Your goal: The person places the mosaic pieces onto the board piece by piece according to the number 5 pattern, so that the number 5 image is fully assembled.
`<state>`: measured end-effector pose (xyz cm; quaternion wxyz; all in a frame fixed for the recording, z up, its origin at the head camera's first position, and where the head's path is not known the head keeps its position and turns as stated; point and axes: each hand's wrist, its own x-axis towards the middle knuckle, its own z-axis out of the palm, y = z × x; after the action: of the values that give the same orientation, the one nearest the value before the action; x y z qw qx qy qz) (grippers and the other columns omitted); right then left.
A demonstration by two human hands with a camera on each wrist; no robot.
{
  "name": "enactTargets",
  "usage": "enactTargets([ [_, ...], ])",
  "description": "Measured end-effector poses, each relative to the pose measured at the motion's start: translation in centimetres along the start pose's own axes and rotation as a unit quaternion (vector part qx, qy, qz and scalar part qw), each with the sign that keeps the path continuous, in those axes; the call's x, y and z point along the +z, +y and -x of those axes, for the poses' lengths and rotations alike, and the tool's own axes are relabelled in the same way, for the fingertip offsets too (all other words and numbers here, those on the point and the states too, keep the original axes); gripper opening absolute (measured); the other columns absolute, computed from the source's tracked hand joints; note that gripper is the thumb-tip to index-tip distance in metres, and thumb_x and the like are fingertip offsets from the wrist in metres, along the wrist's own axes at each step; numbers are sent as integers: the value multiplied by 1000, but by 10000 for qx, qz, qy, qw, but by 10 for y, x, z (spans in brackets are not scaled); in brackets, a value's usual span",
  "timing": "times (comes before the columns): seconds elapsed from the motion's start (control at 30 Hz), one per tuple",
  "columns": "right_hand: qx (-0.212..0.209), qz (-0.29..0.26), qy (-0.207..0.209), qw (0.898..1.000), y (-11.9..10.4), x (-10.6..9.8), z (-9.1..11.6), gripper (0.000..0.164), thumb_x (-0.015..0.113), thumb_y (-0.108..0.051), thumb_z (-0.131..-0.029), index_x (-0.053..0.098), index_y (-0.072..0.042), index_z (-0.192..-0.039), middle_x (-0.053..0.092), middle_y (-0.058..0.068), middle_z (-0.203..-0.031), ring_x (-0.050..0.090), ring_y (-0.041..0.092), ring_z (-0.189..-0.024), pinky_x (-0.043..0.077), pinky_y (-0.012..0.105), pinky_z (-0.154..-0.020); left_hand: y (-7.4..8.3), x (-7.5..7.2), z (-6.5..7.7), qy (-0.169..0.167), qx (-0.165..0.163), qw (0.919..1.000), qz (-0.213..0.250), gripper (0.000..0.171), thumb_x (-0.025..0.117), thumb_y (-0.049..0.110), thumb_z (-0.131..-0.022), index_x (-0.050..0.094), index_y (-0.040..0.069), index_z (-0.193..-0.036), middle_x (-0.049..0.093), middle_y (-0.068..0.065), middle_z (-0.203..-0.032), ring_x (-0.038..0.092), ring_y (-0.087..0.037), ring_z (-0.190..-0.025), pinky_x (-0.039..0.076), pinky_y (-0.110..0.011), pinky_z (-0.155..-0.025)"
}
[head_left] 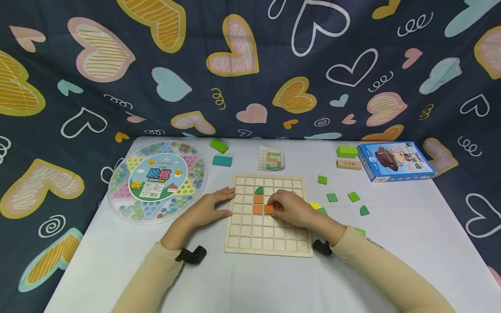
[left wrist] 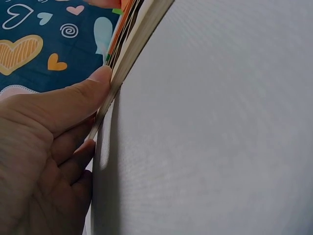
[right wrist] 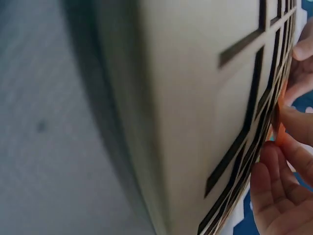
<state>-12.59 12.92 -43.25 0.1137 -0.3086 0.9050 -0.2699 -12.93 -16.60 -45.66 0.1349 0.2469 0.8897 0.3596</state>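
A wooden grid board (head_left: 246, 241) lies on the white table. My right hand (head_left: 291, 208) pinches an orange square tile (head_left: 268, 210) at the board's middle, just right of two orange tiles (head_left: 258, 204) set in one column. Above those two sits a green quarter-round tile (head_left: 259, 190). In the right wrist view, thumb and fingertips meet on the orange tile (right wrist: 280, 133), close over the grid. My left hand (head_left: 209, 208) rests against the board's left side, fingers loosely extended; its thumb touches the board's edge (left wrist: 129, 56) in the left wrist view.
Behind the board lies a pattern card (head_left: 272, 158). Loose green tiles (head_left: 332, 198) and a yellow one (head_left: 315, 205) are scattered to the right. A round marble game (head_left: 156, 182) stands left, a blue box (head_left: 396, 161) at back right. Small blocks (head_left: 222, 161) lie near the back edge.
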Motion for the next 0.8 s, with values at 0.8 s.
enactTargets([
  [0.8, 740, -1307, 499, 9874, 32, -37, 62, 41, 70, -16, -86, 60, -7, -124, 62, 8, -122, 60, 27, -110, 50, 47, -95, -1, 1, 0, 69, 97, 9999, -39, 60, 72, 25, -83, 51, 7, -137, 39, -2, -150, 29, -27, -142, 26, -47, -116],
])
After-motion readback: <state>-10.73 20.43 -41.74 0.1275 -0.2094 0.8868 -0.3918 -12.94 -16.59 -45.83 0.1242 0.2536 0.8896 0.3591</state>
